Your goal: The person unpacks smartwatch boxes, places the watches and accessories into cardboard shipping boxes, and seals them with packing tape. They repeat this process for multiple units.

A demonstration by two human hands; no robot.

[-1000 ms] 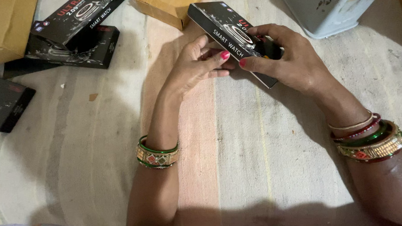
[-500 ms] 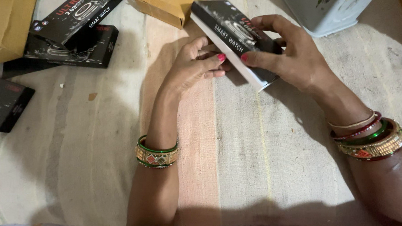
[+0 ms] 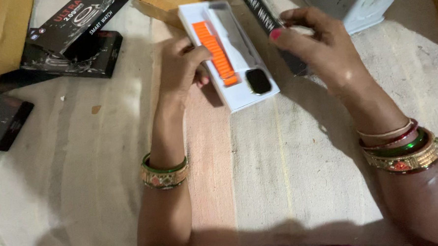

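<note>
Between the hands: white tray [image 3: 237, 95] with orange-strapped watch [image 3: 226, 58], its left edge pinched by left hand [image 3: 180, 73]. Right hand [image 3: 319, 49], beside the tray, grips black lid [image 3: 266, 22].

White tray [image 3: 237, 95], at 12 o'clock: smooth matt card or plastic. Orange strap [image 3: 215, 49] in it: ribbed, matt, rubber-like. Watch face [image 3: 258, 81]: glossy dark glass. Black lid [image 3: 266, 25], at 1 o'clock: printed card, slight sheen. Stacked black boxes [image 3: 72, 43], at 10 o'clock: glossy printed card. Cloth [image 3: 280, 174] underneath: coarse, woven, matt. Bangles [image 3: 164, 173], at 7 o'clock: shiny metal and glass-like finish
</note>
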